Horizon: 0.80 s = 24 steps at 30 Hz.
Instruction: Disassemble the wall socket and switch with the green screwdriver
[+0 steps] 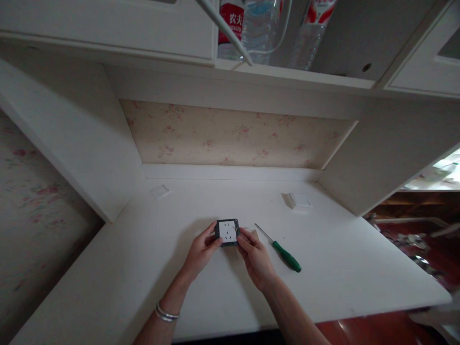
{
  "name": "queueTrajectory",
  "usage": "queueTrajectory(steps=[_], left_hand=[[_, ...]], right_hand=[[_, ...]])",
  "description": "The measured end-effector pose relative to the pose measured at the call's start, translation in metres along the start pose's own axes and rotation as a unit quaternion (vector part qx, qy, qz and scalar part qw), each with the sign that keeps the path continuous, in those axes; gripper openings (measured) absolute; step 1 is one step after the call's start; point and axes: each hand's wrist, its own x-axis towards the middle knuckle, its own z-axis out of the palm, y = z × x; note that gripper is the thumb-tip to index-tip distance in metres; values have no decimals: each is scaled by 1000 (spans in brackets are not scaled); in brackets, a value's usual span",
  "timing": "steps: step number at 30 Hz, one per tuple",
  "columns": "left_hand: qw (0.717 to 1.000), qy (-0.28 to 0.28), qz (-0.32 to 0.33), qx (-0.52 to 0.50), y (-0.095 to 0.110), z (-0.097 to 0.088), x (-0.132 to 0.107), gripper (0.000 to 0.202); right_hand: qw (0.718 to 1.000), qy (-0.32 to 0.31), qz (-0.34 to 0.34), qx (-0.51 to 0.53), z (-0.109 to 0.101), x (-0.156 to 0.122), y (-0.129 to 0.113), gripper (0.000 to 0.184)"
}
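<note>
A square wall socket point(227, 232) with a white face and a dark frame is held between both hands just above the white desk point(338, 273). My left hand point(201, 250) grips its left edge with thumb and fingers closed. My right hand point(254, 254) pinches its right edge. A silver bracelet point(165, 312) sits on my left wrist. Something small and pale lies under the right hand, mostly hidden.
A green-handled screwdriver point(281, 250) lies just right of my right hand. A white square plate point(299, 201) sits at the back right, another flat white piece point(160, 191) at the back left. Water bottles point(266, 28) stand on the shelf above.
</note>
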Motion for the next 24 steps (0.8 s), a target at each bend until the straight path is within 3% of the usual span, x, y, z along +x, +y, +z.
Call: queueTrajectory(steps=[15, 24], left_hand=[[984, 98, -40, -140, -3, 1, 2, 34], [997, 1, -34, -74, -5, 0, 2, 37]], right_hand=[[998, 3, -59, -20, 5, -5, 1, 43], [999, 11, -39, 3, 6, -8, -1, 43]])
